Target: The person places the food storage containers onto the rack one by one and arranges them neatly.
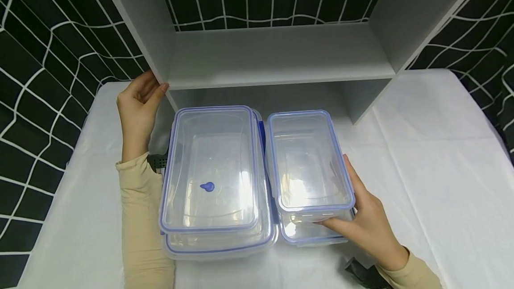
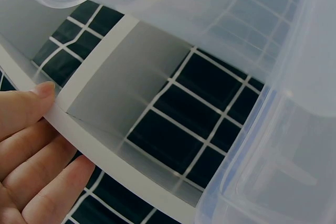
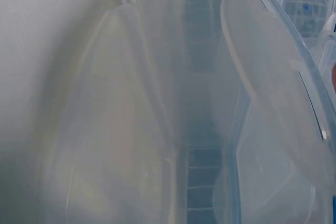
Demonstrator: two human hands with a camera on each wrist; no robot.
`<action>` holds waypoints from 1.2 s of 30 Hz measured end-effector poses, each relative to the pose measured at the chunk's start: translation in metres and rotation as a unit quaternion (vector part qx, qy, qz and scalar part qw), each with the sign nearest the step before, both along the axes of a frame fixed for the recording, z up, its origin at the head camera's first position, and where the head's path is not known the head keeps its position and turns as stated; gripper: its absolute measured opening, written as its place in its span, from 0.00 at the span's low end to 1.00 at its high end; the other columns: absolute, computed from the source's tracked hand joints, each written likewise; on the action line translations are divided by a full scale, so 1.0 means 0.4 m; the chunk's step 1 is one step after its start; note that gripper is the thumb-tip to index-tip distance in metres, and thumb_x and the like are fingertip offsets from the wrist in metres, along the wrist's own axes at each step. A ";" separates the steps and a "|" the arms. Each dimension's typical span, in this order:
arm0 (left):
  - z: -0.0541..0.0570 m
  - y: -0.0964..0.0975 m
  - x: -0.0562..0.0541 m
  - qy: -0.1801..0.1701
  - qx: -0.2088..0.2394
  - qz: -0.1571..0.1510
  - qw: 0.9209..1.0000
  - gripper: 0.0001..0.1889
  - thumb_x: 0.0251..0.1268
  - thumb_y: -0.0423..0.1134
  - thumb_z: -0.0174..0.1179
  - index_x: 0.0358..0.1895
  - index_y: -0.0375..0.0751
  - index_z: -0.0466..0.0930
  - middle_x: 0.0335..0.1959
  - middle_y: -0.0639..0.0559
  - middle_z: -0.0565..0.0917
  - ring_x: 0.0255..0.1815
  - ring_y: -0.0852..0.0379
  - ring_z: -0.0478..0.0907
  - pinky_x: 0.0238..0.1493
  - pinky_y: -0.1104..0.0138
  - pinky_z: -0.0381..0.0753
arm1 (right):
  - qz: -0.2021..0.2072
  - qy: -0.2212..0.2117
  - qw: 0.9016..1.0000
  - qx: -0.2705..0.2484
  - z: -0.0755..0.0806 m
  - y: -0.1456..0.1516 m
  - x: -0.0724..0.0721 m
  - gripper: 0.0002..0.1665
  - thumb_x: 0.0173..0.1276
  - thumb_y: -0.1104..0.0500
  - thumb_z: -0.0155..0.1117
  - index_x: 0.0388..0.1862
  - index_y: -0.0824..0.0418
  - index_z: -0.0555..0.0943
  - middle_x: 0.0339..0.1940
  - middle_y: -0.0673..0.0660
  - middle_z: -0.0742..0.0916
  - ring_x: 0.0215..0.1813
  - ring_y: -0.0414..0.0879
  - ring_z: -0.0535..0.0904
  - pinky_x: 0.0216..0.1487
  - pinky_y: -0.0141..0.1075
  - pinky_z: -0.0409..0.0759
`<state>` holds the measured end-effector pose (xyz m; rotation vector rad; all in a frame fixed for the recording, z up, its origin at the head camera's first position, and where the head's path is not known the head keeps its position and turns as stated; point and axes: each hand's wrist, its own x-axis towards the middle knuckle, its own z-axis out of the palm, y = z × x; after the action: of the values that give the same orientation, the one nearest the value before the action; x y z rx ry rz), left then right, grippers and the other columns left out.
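My left hand (image 1: 138,113) holds the front edge of the white shelf unit's left side panel (image 1: 138,39). In the left wrist view, its thumb lies along the panel edge (image 2: 123,174), near where a shelf board joins. My right hand (image 1: 367,217) grips the front right corner of a small clear food container (image 1: 307,159) with a blue-rimmed lid. That container sits above another small one (image 1: 301,231), slightly offset; whether they touch is unclear. Close beside them on the left, a large clear container (image 1: 217,155) with a blue valve rests on a second large one (image 1: 225,244).
The shelf unit has a middle board (image 1: 277,57) behind the containers, with an opening below it. Everything stands on a white cloth (image 1: 433,168). Dark walls with white netting (image 1: 36,124) enclose the sides and back. A dark object (image 1: 363,273) is by the right wrist.
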<state>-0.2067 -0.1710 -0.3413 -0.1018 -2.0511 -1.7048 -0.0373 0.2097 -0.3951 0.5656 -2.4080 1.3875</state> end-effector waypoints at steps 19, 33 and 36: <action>-0.001 -0.001 0.001 0.002 -0.003 0.002 1.000 0.17 0.62 0.27 0.60 0.55 0.25 0.76 0.52 0.38 0.81 0.53 0.53 0.79 0.53 0.69 0.79 | -0.011 0.018 1.000 -0.018 -0.003 -0.007 0.000 0.65 0.34 0.67 0.83 0.72 0.68 0.57 0.66 0.45 0.72 0.54 0.30 0.75 0.48 0.17 0.74; 0.000 -0.001 0.000 0.006 -0.009 0.000 1.000 0.17 0.62 0.28 0.61 0.54 0.26 0.76 0.51 0.39 0.81 0.53 0.53 0.79 0.54 0.68 0.78 | 0.033 -0.046 0.991 -0.120 0.007 0.000 0.004 0.64 0.35 0.87 0.68 0.74 0.66 0.55 0.70 0.53 0.69 0.62 0.37 0.72 0.53 0.22 0.75; -0.001 -0.001 0.001 0.005 -0.009 0.001 1.000 0.17 0.62 0.28 0.61 0.54 0.27 0.77 0.51 0.39 0.81 0.53 0.54 0.79 0.54 0.68 0.78 | 0.034 -0.051 0.989 -0.133 0.007 0.001 0.004 0.63 0.34 0.87 0.67 0.73 0.67 0.55 0.70 0.52 0.69 0.61 0.37 0.72 0.52 0.22 0.75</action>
<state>-0.2062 -0.1716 -0.3416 -0.1149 -2.0586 -1.6824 -0.0357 0.2099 -0.3921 0.5229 -2.2439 1.7704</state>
